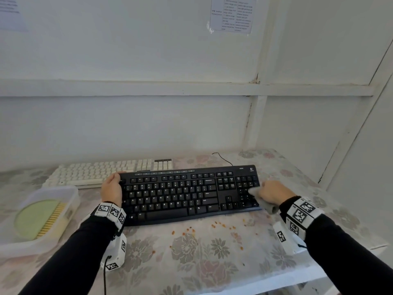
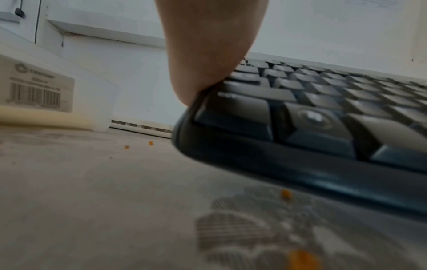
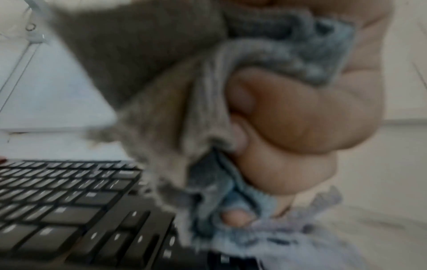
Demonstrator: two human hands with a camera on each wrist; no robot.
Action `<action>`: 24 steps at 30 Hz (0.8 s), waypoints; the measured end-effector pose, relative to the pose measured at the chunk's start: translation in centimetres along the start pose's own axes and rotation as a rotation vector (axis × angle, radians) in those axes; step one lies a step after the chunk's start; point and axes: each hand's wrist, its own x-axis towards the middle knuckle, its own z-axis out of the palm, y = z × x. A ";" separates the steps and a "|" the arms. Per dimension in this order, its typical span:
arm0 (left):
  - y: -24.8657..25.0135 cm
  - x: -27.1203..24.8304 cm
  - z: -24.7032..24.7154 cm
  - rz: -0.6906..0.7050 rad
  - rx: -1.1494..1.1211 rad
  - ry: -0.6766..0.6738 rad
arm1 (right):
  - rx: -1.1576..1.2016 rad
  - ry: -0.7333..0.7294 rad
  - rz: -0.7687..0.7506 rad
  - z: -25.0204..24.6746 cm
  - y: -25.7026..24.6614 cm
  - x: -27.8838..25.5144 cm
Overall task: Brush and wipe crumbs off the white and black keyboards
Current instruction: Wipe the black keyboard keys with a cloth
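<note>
The black keyboard (image 1: 189, 194) lies across the middle of the flowered tablecloth (image 1: 204, 258). My left hand (image 1: 112, 187) grips its left end, the thumb on the top corner; in the left wrist view the palm presses the keyboard's edge (image 2: 191, 102). My right hand (image 1: 271, 191) holds a bunched grey cloth (image 1: 262, 200) against the number pad at the right end; the right wrist view shows the fingers (image 3: 289, 118) curled round the cloth (image 3: 175, 113). The white keyboard (image 1: 110, 172) sits behind, at the back left. Orange crumbs (image 1: 214, 227) lie on the cloth in front of the black keyboard.
A translucent plastic tub (image 1: 40, 218) at the left holds a green lid and a yellow-bristled brush (image 1: 52, 218). The black keyboard's cable (image 1: 222, 158) runs to the back wall. The table's right edge (image 1: 331, 231) is near my right wrist.
</note>
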 end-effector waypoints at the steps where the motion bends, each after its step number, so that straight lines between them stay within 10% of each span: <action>1: 0.0 0.0 0.0 -0.004 -0.005 0.005 | 0.041 0.089 -0.053 -0.1 -0.4 0.2; 6: 0.4 -0.3 0.1 -0.011 -0.035 -0.016 | 0.123 0.275 -0.281 1.4 -3.6 0.8; 18: 1.2 -1.3 0.1 0.000 -0.053 -0.025 | -0.217 -0.148 -0.251 4.5 -6.8 -2.6; 24: 0.8 -0.7 -0.1 -0.014 -0.048 -0.037 | -0.002 0.208 -0.488 3.0 -10.9 -0.6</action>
